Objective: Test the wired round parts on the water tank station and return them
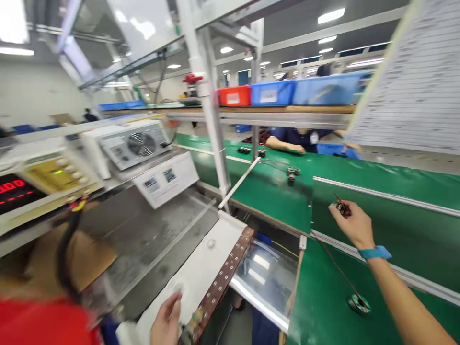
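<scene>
My right hand [355, 225], wearing a blue wristband [374, 252], is closed on a small round motor part [344, 209] with a short red wire sticking up. It is over the green conveyor surface. Below it lies another round motor part [359, 304], a long dark red wire [336, 261] running up from it. My left hand [167, 321] is at the lower middle, fingers curled together over a white plate [196, 266]; whatever is at the fingertips is blurred. Beside it runs a brown strip with metal studs [226, 270], and a blurred metal clamp-like piece [190, 328] touches its near end.
A power supply with a red display [14, 191] and a grey fan-fronted unit [132, 146] stand at left. A white post [212, 120] rises mid-view. More motor parts [292, 173] lie on the green surface, with a co-worker [300, 139] behind. Blue bins [272, 93] fill a shelf.
</scene>
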A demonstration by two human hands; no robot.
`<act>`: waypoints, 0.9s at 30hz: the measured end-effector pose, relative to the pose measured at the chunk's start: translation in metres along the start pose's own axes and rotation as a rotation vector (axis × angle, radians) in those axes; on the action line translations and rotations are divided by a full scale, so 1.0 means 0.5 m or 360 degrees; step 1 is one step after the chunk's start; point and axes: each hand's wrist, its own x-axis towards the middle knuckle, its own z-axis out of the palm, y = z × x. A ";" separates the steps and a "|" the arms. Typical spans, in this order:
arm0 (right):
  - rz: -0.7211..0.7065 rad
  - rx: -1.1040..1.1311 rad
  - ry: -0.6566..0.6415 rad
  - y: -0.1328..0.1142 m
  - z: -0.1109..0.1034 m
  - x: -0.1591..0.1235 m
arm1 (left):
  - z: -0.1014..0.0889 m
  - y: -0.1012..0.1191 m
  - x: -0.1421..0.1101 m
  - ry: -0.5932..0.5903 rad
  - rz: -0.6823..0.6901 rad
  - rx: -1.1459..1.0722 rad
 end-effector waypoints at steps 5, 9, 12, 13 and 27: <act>-0.0991 0.0657 -0.0992 -0.377 0.010 -0.155 | 0.007 0.103 -0.085 0.0092 0.0718 0.0053; -0.1682 0.1058 -0.1786 -0.609 0.053 -0.300 | -0.025 0.133 -0.131 0.0265 0.1257 0.0563; -0.1784 0.1090 -0.1945 -0.714 0.141 -0.389 | -0.078 0.106 -0.138 0.0125 0.0946 0.0952; -0.1770 0.1012 -0.1937 -0.737 0.177 -0.415 | -0.097 0.092 -0.137 0.0106 0.0740 0.1039; -0.1674 0.0006 -0.1793 -0.803 0.423 -0.620 | -0.151 -0.037 -0.210 -0.0715 -0.0553 -0.0799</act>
